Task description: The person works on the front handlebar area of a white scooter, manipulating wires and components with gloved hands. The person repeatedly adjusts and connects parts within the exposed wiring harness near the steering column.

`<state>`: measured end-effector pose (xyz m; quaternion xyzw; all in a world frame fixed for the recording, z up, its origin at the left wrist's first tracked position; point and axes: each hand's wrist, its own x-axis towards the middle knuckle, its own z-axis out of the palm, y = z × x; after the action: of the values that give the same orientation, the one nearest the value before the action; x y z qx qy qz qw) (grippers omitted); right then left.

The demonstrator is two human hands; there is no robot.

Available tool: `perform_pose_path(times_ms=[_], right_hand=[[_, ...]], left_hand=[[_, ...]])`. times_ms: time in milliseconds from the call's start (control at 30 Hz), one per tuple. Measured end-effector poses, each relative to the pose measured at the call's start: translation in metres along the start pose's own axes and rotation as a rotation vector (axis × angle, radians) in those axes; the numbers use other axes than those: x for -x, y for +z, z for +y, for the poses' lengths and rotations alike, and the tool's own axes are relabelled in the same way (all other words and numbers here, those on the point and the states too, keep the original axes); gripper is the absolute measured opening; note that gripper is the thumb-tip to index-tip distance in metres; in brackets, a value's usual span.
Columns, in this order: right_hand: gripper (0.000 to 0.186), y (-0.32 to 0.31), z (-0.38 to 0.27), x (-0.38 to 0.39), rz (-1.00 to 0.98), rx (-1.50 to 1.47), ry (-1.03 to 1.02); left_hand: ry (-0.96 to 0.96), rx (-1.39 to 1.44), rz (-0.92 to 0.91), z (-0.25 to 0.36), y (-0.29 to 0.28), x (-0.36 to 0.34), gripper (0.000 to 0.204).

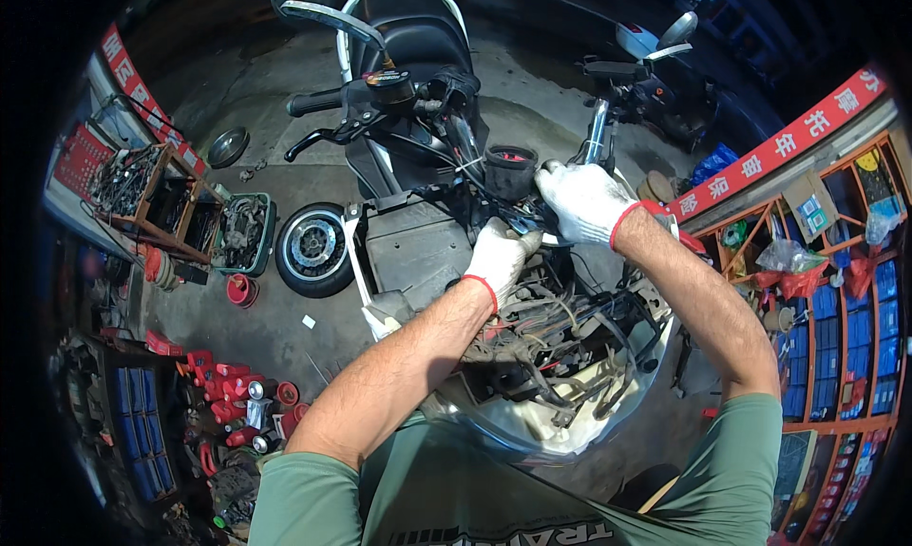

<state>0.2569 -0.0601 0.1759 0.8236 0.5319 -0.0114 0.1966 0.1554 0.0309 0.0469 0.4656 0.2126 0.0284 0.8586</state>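
Note:
Both my hands wear white gloves with red cuffs and work in the stripped front of a scooter (408,247). My left hand (501,257) is closed among dark cables below the handlebar, with a small bluish bit at its fingertips; what it grips is too small to tell. My right hand (581,202) is curled beside a black round cup (510,171) with something red inside. Whatever its fingers hold is hidden. Below my hands, a tangle of wiring (546,328) lies exposed over the pale front shell (570,423).
A brake lever (323,142) and mirror (332,16) stick out at left. A loose wheel (316,249) lies on the floor near a bin of metal parts (245,233). Red bottles (223,385) crowd the lower left. Orange shelving (807,423) with blue boxes stands at right; another scooter (665,100) is behind.

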Motion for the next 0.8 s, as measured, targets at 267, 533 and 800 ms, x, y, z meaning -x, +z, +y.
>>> perform_pose_path(times_ms=[267, 533, 800], right_hand=[[0.037, 0.001, 0.001, -0.001, -0.027, 0.011, 0.042], [0.04, 0.012, 0.003, 0.01, 0.076, 0.012, 0.027], [0.041, 0.017, 0.011, -0.008, 0.021, 0.05, -0.03]], left_hand=[[0.051, -0.059, -0.036, -0.009, -0.004, -0.007, 0.025], [0.015, -0.037, -0.027, -0.004, -0.004, -0.007, 0.025], [0.021, -0.075, -0.037, -0.002, -0.005, -0.005, 0.021]])
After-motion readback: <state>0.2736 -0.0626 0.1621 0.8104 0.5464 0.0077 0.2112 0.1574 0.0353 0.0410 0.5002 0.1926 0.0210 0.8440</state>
